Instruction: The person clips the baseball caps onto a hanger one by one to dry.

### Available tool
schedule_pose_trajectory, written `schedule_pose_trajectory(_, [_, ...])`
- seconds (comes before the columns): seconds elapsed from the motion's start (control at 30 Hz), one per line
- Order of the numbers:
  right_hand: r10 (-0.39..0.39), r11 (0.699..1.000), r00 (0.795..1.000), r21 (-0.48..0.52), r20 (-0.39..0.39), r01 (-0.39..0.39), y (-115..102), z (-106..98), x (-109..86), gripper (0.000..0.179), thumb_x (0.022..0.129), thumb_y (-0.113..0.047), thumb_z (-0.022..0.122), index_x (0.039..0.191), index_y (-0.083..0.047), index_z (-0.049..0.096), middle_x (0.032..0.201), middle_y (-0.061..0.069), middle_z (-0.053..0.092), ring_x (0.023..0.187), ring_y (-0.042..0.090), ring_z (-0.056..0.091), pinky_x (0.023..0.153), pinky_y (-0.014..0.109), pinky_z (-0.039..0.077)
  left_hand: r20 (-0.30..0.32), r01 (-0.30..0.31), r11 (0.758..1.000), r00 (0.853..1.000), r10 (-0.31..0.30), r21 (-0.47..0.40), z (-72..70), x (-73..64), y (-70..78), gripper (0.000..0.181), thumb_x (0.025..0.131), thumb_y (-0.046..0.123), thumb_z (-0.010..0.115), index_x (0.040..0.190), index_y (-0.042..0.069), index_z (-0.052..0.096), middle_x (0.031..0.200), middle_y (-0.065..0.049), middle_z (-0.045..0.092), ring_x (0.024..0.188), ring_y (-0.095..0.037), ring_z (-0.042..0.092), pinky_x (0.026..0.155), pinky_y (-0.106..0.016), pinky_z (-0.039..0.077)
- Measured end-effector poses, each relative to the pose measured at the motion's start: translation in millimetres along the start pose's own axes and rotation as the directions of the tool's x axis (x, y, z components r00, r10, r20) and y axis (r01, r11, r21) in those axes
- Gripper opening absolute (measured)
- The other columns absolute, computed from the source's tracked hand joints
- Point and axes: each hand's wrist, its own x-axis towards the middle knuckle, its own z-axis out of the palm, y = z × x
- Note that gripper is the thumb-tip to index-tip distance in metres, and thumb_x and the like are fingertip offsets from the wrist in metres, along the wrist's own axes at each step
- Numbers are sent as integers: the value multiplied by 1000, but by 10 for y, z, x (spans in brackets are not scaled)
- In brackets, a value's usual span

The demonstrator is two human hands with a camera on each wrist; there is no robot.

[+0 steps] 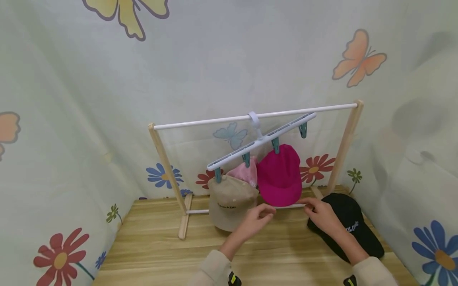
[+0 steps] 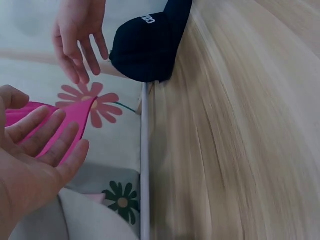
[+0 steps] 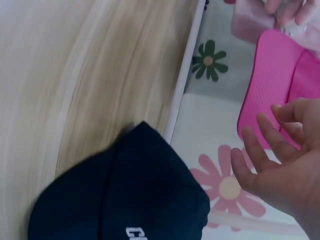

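A magenta cap (image 1: 280, 176) hangs from a teal clip on a pale hanger (image 1: 262, 140), which tilts up to the right. My left hand (image 1: 255, 220), fingers loosely bent, is just below that cap's left side, in front of a beige cap (image 1: 232, 200). On the other side, my right hand (image 1: 322, 214) has its fingers extended near the magenta brim; neither hand holds anything. The right wrist view shows the relaxed right fingers (image 3: 257, 150) overlapping the brim. A light pink cap (image 1: 245, 172) hangs partly hidden behind the beige one. The rightmost clip (image 1: 303, 130) holds nothing.
A black cap (image 1: 348, 226) lies on the wooden table (image 1: 154, 254) at the right, partly behind my right forearm. The hanger hooks over the white top bar (image 1: 200, 122) of a wooden-legged rack. A flower-and-butterfly printed cloth (image 1: 214, 59) stands close behind the rack.
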Motion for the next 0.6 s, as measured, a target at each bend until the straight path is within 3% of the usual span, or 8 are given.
schedule_pose_trajectory(0.1, [13,1000,1000,-11,1,-13,62,-70,8,25,100,-3,57,122,-4,70,99,11,71,77,20,62,62,30,49,-6,6,1000,1000,-6,-5,45,40,15,21,104,21,61,120,12,70,114,2,72,99,-9,68,82,-21,54])
schedule_pose_trajectory(0.27, [12,1000,1000,-22,-6,-12,151,-173,-13,26,100,-4,60,124,-1,67,115,19,70,102,35,66,80,49,56,-17,14,1000,1000,-14,5,132,77,62,20,103,18,61,119,9,70,113,0,73,95,-5,66,81,-20,53])
schedule_pose_trajectory(0.6, [11,996,1000,-91,-5,-11,328,-324,-58,24,98,-3,61,121,-1,68,116,23,69,103,40,65,81,54,54,16,23,996,1000,-25,85,372,136,160,21,103,20,62,120,11,69,116,-1,72,101,-3,64,85,-20,52])
